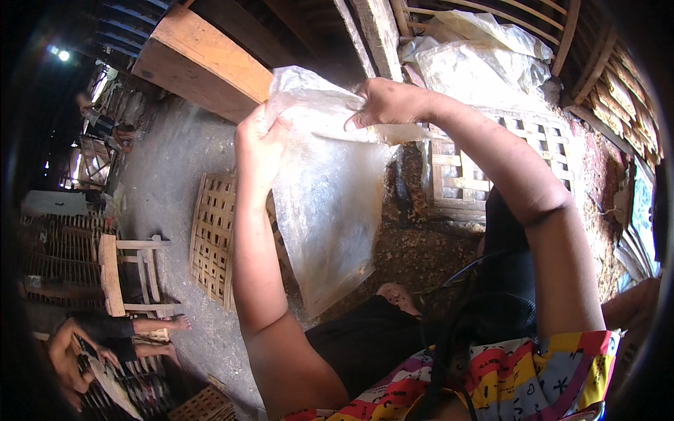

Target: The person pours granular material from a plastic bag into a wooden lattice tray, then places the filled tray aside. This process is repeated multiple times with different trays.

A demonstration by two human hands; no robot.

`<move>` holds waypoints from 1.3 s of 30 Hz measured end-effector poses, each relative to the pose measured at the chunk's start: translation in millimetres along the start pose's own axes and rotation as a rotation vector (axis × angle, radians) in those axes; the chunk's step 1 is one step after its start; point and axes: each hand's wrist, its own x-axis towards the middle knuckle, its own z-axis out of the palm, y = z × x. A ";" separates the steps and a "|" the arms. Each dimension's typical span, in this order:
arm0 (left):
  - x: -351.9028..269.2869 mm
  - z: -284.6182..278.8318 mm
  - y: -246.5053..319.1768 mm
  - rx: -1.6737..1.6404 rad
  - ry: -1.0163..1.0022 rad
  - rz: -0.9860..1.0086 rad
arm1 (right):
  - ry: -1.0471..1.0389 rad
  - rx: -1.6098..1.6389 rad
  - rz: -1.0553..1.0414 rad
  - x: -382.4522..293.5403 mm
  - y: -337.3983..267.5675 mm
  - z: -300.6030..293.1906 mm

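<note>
A large sheet or bag of clear plastic [331,200] hangs between my two hands, its lower corner reaching towards my lap. My left hand [260,142] grips its upper left edge, thumb on top. The upper right part is pinched in my right hand [382,108], where the plastic is folded and bunched. Beyond my right hand lies a heap of crumpled clear plastic [474,58], beside a woven bamboo panel [463,184].
An orange-brown wooden beam or box [210,52] stands beyond my left hand. Another woven bamboo panel [213,237] lies on the floor at left. A wooden stool or frame [113,273] stands farther left, near a seated person [73,342]. Another person [108,129] is at upper left.
</note>
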 end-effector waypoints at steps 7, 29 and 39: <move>-1.5 -38.4 15.3 -0.042 0.160 -0.083 | -0.279 -0.282 0.141 -7.3 3.9 -28.4; -5.7 -31.7 75.6 1.064 0.361 0.479 | 0.201 -0.120 -0.193 -8.8 -28.4 -27.0; -8.3 -1.6 61.9 0.566 -0.211 0.104 | 0.326 -0.528 -0.304 -9.7 -59.6 -5.9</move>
